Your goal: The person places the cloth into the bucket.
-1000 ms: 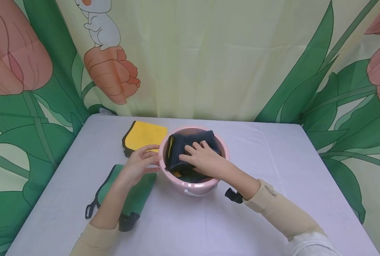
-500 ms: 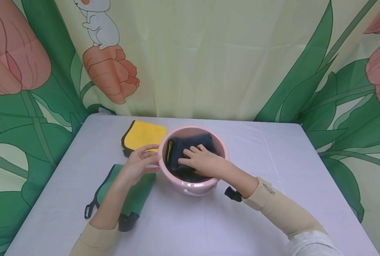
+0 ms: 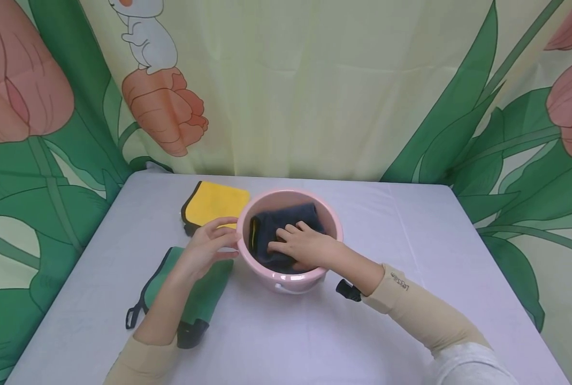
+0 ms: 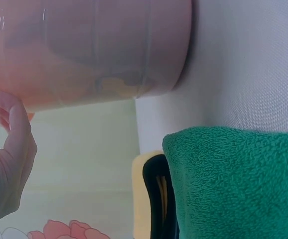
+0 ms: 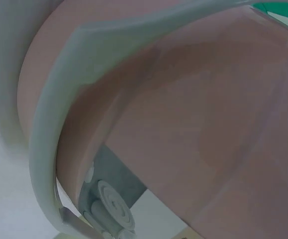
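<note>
A pink bucket (image 3: 266, 277) stands on the table with a folded dark blue towel (image 3: 271, 219) inside, a strip of yellow showing at its left edge. My right hand (image 3: 305, 245) reaches over the rim, and its spread fingers press on the towel. At the bucket's left side my left hand (image 3: 210, 247) touches the outer wall near the rim with nearly straight fingers. The left wrist view shows that hand (image 4: 14, 159) against the upper bucket wall (image 4: 99, 50). Only the bucket's outside (image 5: 198, 129) and its pale handle (image 5: 47, 134) fill the right wrist view; my right hand is hidden there.
A folded yellow towel (image 3: 220, 202) with dark edging lies left of the bucket, behind my left hand. Partly beneath my left forearm lies a folded green towel (image 3: 211, 291) with black edging. A flower-printed curtain (image 3: 295, 96) hangs behind the white-covered table (image 3: 387, 214).
My right hand has pressed the dark blue towel lower into the bucket; it stood near rim height before and now lies well inside. The left hand stays at the bucket's side.
</note>
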Motion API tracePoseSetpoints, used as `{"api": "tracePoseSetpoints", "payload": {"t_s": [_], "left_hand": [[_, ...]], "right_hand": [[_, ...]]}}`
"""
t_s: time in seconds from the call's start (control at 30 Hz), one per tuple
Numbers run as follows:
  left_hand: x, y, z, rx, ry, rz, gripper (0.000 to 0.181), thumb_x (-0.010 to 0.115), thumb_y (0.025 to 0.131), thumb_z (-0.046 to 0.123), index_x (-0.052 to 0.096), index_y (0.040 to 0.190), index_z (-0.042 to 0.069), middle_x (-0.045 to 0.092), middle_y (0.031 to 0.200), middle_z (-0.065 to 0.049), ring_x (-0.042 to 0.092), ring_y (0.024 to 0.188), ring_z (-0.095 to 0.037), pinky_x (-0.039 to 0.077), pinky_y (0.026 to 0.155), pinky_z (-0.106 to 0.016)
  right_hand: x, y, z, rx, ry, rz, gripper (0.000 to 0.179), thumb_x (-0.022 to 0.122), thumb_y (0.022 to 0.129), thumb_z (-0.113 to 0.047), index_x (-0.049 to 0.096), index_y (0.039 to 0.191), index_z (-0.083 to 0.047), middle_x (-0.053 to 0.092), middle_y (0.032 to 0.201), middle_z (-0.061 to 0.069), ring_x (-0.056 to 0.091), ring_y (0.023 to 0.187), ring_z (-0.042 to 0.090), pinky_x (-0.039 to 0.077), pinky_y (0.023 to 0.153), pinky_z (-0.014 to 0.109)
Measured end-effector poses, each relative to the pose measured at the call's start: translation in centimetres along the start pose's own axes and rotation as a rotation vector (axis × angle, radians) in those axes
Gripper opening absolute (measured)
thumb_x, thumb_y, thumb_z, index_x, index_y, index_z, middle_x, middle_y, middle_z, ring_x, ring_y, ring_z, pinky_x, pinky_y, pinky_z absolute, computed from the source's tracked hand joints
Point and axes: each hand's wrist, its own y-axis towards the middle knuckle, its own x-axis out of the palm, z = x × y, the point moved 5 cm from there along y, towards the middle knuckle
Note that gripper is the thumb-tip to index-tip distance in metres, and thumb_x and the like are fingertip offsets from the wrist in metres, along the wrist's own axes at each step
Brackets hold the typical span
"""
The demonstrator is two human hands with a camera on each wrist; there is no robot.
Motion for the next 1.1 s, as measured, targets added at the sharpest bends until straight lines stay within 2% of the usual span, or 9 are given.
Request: {"api": "tracePoseSetpoints", "payload": {"t_s": [0.17, 0.37, 0.47, 0.6, 0.73, 0.9, 1.0, 1.1], "left_hand": [[0.0, 0.1, -0.1, 0.01, 0.0, -0.006, 0.052, 0.065, 0.085, 0.021, 0.043, 0.13, 0.005, 0.061, 0.101, -0.011, 0.063, 0.085, -0.019, 0.053, 0.08, -0.034], [0.0, 0.1, -0.1, 0.005, -0.001, -0.003, 0.052, 0.065, 0.085, 0.021, 0.044, 0.13, 0.006, 0.061, 0.102, -0.011, 0.063, 0.085, -0.019, 0.053, 0.08, -0.034], [0.0, 0.1, -0.1, 0.002, -0.002, -0.001, 0.052, 0.065, 0.085, 0.02, 0.043, 0.13, 0.006, 0.061, 0.1, -0.01, 0.063, 0.085, -0.018, 0.053, 0.08, -0.034], [-0.1, 0.0, 0.0, 0.003, -0.006, -0.004, 0.051, 0.064, 0.085, 0.019, 0.043, 0.13, 0.005, 0.062, 0.1, -0.01, 0.063, 0.085, -0.018, 0.053, 0.079, -0.034], [-0.1, -0.1, 0.0, 0.01, -0.009, -0.012, 0.051, 0.064, 0.086, 0.019, 0.043, 0.13, 0.005, 0.061, 0.101, -0.011, 0.062, 0.086, -0.018, 0.053, 0.079, -0.034], [-0.1, -0.1, 0.0, 0.015, -0.012, -0.015, 0.051, 0.064, 0.086, 0.02, 0.043, 0.129, 0.005, 0.061, 0.103, -0.013, 0.062, 0.086, -0.018, 0.053, 0.08, -0.034], [-0.1, -0.1, 0.0, 0.016, -0.014, -0.014, 0.051, 0.064, 0.085, 0.02, 0.044, 0.13, 0.005, 0.062, 0.104, -0.013, 0.062, 0.086, -0.017, 0.053, 0.08, -0.034], [-0.1, -0.1, 0.0, 0.013, -0.018, -0.011, 0.051, 0.065, 0.085, 0.019, 0.044, 0.129, 0.005, 0.062, 0.104, -0.013, 0.063, 0.086, -0.018, 0.053, 0.08, -0.034]], "right_hand": [[-0.1, -0.2, 0.5, 0.018, 0.07, 0.01, 0.056, 0.068, 0.079, -0.04, 0.042, 0.128, -0.031, 0.044, 0.12, 0.001, 0.039, 0.113, 0.02, 0.033, 0.095, 0.04], [-0.9, -0.8, 1.4, -0.005, 0.166, 0.07, 0.055, 0.065, 0.077, -0.047, 0.044, 0.126, -0.032, 0.043, 0.124, -0.001, 0.036, 0.116, 0.019, 0.028, 0.098, 0.042], [-1.7, -1.6, 1.9, -0.017, 0.222, 0.152, 0.056, 0.066, 0.076, -0.047, 0.046, 0.125, -0.03, 0.044, 0.124, -0.001, 0.037, 0.117, 0.019, 0.028, 0.098, 0.044], [-2.9, -3.1, 3.2, 0.023, 0.321, 0.349, 0.055, 0.069, 0.076, -0.043, 0.048, 0.124, -0.024, 0.047, 0.122, -0.002, 0.04, 0.115, 0.018, 0.031, 0.097, 0.043], [-3.2, -4.7, 4.9, 0.122, 0.433, 0.566, 0.057, 0.069, 0.078, -0.037, 0.048, 0.126, -0.017, 0.048, 0.122, 0.002, 0.043, 0.115, 0.018, 0.035, 0.094, 0.042], [-2.9, -7.0, 6.9, 0.293, 0.646, 0.795, 0.055, 0.071, 0.079, -0.02, 0.046, 0.127, -0.008, 0.05, 0.121, 0.01, 0.051, 0.107, 0.025, 0.045, 0.087, 0.044], [-2.1, -8.3, 8.0, 0.444, 0.833, 0.823, 0.055, 0.069, 0.081, -0.013, 0.043, 0.129, -0.008, 0.051, 0.118, 0.013, 0.056, 0.101, 0.029, 0.051, 0.08, 0.043], [-0.9, -9.2, 8.8, 0.555, 1.075, 0.756, 0.057, 0.067, 0.083, -0.014, 0.04, 0.133, -0.009, 0.052, 0.117, 0.017, 0.059, 0.099, 0.033, 0.054, 0.075, 0.042]]}}
